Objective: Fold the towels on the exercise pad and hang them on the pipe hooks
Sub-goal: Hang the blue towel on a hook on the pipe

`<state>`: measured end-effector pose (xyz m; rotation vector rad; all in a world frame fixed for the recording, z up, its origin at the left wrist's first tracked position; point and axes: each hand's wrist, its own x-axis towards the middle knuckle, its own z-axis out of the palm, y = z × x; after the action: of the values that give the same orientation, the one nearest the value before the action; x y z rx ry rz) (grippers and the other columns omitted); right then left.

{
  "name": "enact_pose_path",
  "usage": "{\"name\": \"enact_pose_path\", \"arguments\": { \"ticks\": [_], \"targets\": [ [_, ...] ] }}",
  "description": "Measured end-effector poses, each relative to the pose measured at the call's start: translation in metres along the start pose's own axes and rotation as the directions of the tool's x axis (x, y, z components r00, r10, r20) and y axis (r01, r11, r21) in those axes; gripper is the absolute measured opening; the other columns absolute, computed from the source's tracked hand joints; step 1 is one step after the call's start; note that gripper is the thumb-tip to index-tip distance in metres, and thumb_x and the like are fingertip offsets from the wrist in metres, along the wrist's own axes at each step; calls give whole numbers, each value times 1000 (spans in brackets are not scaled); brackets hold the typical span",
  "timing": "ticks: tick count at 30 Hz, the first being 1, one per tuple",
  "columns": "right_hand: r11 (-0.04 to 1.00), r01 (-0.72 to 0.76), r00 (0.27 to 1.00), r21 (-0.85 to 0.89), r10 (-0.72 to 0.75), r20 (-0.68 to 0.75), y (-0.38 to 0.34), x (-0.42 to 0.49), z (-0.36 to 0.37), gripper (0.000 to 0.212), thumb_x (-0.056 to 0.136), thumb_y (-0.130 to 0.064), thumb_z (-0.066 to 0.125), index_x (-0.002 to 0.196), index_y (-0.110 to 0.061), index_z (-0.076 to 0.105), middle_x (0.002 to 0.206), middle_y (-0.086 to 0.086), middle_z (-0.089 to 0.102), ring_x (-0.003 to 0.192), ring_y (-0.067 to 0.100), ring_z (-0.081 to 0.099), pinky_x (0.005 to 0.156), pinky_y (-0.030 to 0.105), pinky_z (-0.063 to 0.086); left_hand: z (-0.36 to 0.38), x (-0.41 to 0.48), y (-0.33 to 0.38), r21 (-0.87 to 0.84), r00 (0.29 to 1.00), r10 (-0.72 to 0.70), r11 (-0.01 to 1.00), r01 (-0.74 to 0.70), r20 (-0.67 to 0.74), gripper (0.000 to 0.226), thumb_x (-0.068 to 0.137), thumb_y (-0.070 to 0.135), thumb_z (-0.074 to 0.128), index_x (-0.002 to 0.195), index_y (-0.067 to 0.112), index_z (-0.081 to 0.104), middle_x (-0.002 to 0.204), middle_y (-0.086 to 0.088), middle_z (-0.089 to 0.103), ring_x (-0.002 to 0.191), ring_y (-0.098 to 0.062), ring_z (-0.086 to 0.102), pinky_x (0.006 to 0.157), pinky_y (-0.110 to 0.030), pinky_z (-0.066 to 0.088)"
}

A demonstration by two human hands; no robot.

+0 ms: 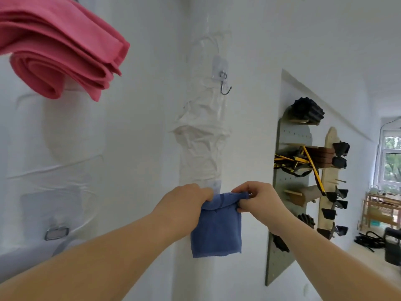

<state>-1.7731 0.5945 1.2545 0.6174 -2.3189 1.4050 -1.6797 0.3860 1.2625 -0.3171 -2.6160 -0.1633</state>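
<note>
Towel folds fill the 10 o'clock corner: a pink towel [63, 55] hangs there in thick, soft layers, its rolled end drooping. Below it, near 8 o'clock, a metal loop [56, 233] sits on the white wall.

Moving toward centre, the left hand [184, 203] reaches up at about 6 o'clock, its fingers [206, 193] curled and pinched onto the top left edge of a small blue towel [217, 231]. That towel is folded into a neat square, terry-textured, its upper edge doubled over, and it hangs flat against the wrapped white pipe [201, 148]. Directly above, at 12 o'clock, a metal hook [225, 88] on a clear adhesive pad sits bare on the same pipe.

The right hand [260, 200] grips the towel's top right corner, thumb and fingertips closed on the cloth. I cannot tell whether the towel hangs on a hook behind the 2 hands.

At 3 o'clock, a grey pegboard [288, 181] carries black and yellow exercise gear.
</note>
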Motion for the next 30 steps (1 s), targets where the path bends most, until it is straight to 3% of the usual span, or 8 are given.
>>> {"name": "enact_pose_path", "arguments": {
  "ticks": [4,9,13,17,19,22,25,30],
  "targets": [
    [956,121,991,-268,-134,-30,13,-5,10,31,76,13,61,75,-16,72,83,2,74,84,25,70,78,36,62,13,-4,-1,139,997,42,989,-50,57,29,100,15,47,127,25,52,114,-2,49,90,-27,58,69,-32,41],
    [774,281,960,-567,-219,175,25,-22,19,23,93,-6,59,102,-16,78,117,-5,68,109,18,63,93,22,47,11,-17,7,275,990,24,959,-62,141,32,96,9,46,124,21,52,120,-2,38,77,-24,47,70,-37,48],
    [816,254,965,-520,-175,196,19,-29,19,29,96,-15,53,107,-23,79,112,-4,68,101,16,63,88,28,53,13,-23,15,212,997,24,977,-39,72,33,102,39,38,116,18,60,119,0,40,91,-17,40,82,-35,48],
    [922,32,958,-386,82,274,-1,-30,8,26,93,-24,56,97,-5,73,111,10,65,101,29,66,87,41,56,15,-22,26,304,997,-13,953,-11,76,53,99,62,38,122,19,61,122,-2,45,113,-21,43,89,-35,40],
    [904,110,924,-414,60,377,-5,-35,2,27,92,-31,61,115,-20,71,116,-3,68,105,17,66,92,33,55,17,-23,31,328,997,-23,945,-3,73,47,97,55,46,125,19,58,126,-3,46,118,-22,43,93,-37,42],
    [893,172,912,-417,16,409,2,-41,1,60,88,-37,68,143,-44,45,123,-14,67,112,5,63,96,21,49,24,-25,31,264,999,-44,964,43,-2,39,99,45,49,128,20,53,127,-2,47,120,-21,46,91,-34,44],
    [886,210,941,-413,-70,330,9,-40,9,56,88,-33,68,139,-46,49,116,-13,70,105,8,67,90,24,56,36,-25,30,254,996,-74,964,84,-49,31,101,33,47,128,19,50,127,-1,48,119,-21,49,87,-31,44],
    [928,175,967,-330,-99,234,16,-36,21,37,83,-24,66,116,-41,66,97,-12,75,92,10,71,83,32,60,50,-13,44,376,987,-158,917,134,32,38,97,16,57,133,8,48,128,-11,45,119,-25,48,80,-30,40]
  ]
}}
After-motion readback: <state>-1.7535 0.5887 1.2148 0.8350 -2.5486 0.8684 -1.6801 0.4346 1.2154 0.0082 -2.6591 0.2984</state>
